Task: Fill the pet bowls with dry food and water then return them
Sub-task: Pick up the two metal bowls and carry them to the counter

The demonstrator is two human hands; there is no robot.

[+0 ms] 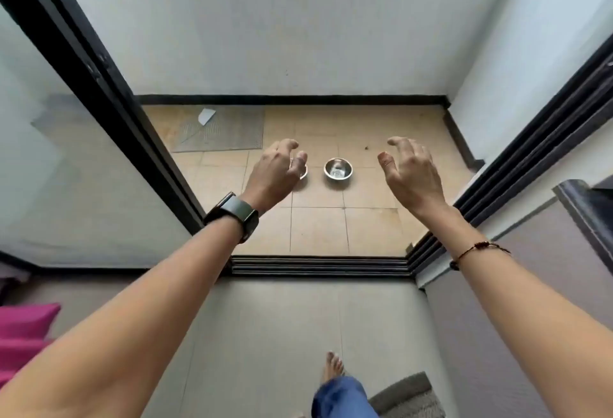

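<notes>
Fingers on both hands hung loosely curled and held nothing. The left hand, a dark watch on its wrist, and the right hand, a thin cord bracelet on its wrist, were stretched out ahead of the person at about the same height, palms down.

As for the job, it looked barely begun, or else already finished. Two steel bowls sat side by side on the tan tiled floor of the little balcony beyond the sliding-door track. The right bowl was in plain sight between the two hands; something glinted at its bottom, but I could not tell whether that was water or only reflection. The left bowl was mostly hidden behind the left hand, so its contents were anyone's guess. No dry food showed anywhere.

Neither hand touched a bowl. Both bowls lay well below and beyond the fingers, down on the floor past the threshold, while the person's bare foot was on the grey indoor floor.
</notes>
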